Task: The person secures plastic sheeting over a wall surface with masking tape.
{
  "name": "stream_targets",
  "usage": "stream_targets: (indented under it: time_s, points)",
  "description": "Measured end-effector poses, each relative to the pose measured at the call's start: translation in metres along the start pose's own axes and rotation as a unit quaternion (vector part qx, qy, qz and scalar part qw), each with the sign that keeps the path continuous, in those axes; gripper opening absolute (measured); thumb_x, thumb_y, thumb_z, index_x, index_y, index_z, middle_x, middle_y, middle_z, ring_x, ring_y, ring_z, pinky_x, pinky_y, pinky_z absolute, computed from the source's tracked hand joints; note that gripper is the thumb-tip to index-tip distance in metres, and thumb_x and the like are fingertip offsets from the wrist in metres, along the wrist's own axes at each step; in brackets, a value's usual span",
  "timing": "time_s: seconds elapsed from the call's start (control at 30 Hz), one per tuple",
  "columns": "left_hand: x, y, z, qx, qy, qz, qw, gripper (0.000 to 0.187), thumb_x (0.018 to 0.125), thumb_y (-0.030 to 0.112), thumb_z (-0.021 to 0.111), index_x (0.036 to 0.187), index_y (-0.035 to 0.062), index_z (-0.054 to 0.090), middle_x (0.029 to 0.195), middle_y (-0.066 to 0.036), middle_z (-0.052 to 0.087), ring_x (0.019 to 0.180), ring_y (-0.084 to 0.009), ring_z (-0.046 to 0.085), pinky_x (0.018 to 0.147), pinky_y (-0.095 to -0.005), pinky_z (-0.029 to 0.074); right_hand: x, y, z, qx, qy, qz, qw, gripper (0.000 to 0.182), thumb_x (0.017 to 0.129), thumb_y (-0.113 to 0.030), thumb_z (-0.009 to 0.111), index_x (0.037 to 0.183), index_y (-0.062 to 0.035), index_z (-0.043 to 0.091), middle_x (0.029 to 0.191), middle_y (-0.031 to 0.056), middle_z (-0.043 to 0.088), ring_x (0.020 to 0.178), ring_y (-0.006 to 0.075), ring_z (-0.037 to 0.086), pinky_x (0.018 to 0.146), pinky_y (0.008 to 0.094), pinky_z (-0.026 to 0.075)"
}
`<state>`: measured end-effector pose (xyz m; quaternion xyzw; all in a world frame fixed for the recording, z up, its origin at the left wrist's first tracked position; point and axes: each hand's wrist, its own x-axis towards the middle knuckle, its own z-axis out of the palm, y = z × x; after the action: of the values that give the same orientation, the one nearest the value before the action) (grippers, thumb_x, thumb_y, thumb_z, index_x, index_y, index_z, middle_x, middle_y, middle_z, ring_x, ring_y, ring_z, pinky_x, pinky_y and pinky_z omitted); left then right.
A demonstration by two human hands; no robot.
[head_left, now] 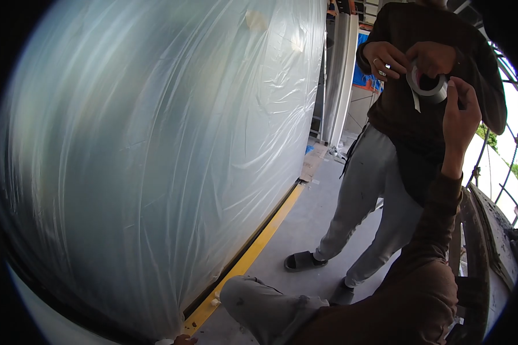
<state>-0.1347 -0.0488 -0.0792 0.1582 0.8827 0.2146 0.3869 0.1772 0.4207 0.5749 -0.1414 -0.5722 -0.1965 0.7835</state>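
Observation:
My right hand (463,112) is raised at the upper right, thumb and fingers apart, with the fingertips right at the edge of a grey roll of tape (437,94). Another person's two hands hold that roll in front of their chest, and a short strip of tape (416,102) hangs from it. At the bottom edge only a bit of my left hand (185,340) shows, low beside the foot of the plastic sheeting (172,144); its fingers are mostly out of frame.
The translucent sheeting covers a tall surface on the left. A yellow strip (253,253) runs along its base on the grey floor (322,215). The other person (374,167) stands ahead in dark slides. Wooden boards (477,241) and netting line the right side.

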Motion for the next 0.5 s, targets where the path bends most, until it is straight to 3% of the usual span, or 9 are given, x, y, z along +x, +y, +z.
stream_targets:
  time_s: [0.37,0.47,0.5]
  points:
    - [0.005,-0.011,0.0,0.01,0.018,0.019,1.0,0.059,0.084,0.048,0.062,0.125,0.005,0.057,0.128,-0.019,0.056,0.12,-0.0366,0.051,0.099,-0.0457,0.042,-0.004,-0.013,0.004,0.028,-0.052,0.027,0.998,0.019,0.09,-0.019,0.062,0.098,-0.0021,0.067,0.089,0.0084,0.069,0.087,0.0157,0.064,0.084,0.0299,0.048]
    - [-0.003,-0.002,-0.004,0.026,-0.002,0.026,0.999,0.058,0.086,0.047,0.061,0.125,0.0049,0.057,0.131,-0.018,0.055,0.123,-0.0365,0.049,0.102,-0.0454,0.039,-0.005,-0.018,0.007,0.029,-0.058,0.017,0.998,0.02,0.09,-0.019,0.062,0.098,-0.001,0.066,0.089,0.0094,0.069,0.088,0.016,0.065,0.086,0.0301,0.048]
    - [-0.026,0.022,-0.016,0.022,-0.004,-0.008,1.0,0.058,0.086,0.047,0.06,0.127,0.0053,0.056,0.132,-0.017,0.054,0.124,-0.0357,0.048,0.103,-0.0452,0.038,-0.005,-0.02,0.007,0.03,-0.066,0.022,0.997,0.021,0.09,-0.019,0.062,0.098,-0.0007,0.066,0.089,0.0095,0.069,0.088,0.016,0.065,0.086,0.03,0.048]
